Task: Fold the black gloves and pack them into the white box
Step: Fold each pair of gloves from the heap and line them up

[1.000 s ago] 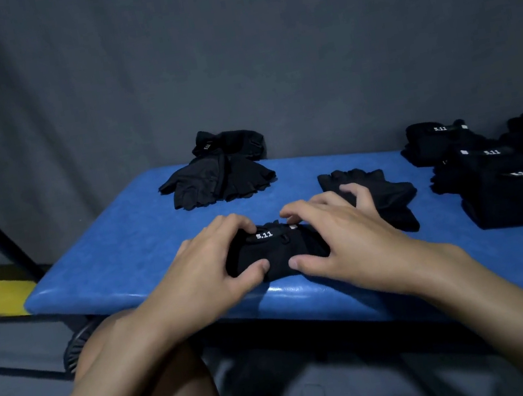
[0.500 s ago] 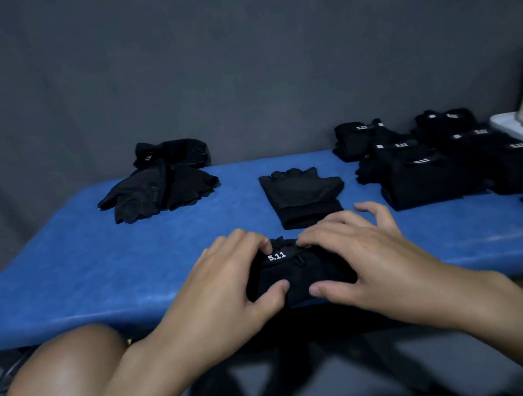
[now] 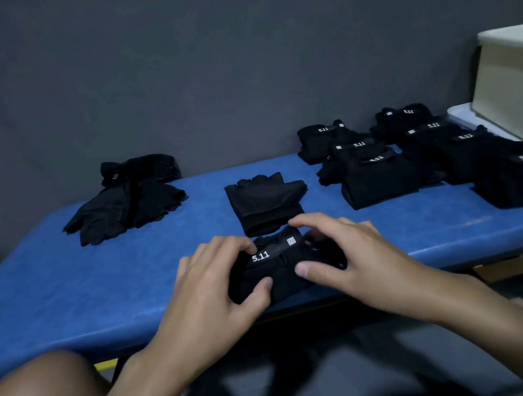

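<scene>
Two hands clamp one folded glove [image 3: 281, 265] at the table's [image 3: 63, 297] near edge: left hand [image 3: 207, 295] and right hand [image 3: 349, 262] curl over it, thumbs pinching its front. Just beyond the grip lies a flat glove [image 3: 263, 197]; farther right are stacked gloves [image 3: 383, 178], then the white box [image 3: 517, 89]; far left are loose gloves [image 3: 124, 205].

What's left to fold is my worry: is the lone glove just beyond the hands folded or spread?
Spread. The lone glove lies flat on the blue table, its finger stubs and cuff both showing.

loose gloves [image 3: 124, 202] left, folded gloves [image 3: 418, 156] right, box [image 3: 522, 81] far right
</scene>
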A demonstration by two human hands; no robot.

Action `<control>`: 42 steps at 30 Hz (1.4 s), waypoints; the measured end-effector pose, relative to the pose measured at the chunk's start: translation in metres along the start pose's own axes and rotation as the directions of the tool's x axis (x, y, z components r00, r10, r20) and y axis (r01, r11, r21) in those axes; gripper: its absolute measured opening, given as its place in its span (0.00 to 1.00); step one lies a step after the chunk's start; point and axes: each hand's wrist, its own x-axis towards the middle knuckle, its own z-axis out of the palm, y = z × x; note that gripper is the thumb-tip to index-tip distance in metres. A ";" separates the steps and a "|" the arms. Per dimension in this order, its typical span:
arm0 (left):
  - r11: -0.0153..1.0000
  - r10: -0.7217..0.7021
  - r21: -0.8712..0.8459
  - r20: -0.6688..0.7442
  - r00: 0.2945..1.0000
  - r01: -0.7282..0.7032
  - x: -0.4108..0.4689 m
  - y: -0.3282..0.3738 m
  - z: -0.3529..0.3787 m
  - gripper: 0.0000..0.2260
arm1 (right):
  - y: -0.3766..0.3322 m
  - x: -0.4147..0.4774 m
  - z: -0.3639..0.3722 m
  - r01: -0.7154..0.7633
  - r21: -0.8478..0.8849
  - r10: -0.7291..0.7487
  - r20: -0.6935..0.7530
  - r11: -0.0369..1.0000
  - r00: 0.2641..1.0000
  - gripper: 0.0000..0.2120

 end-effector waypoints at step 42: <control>0.861 -0.008 -0.507 0.081 0.997 0.048 0.091 0.084 0.056 0.08 | 0.053 -0.017 -0.082 0.059 0.264 0.024 -0.299 0.963 0.954 0.24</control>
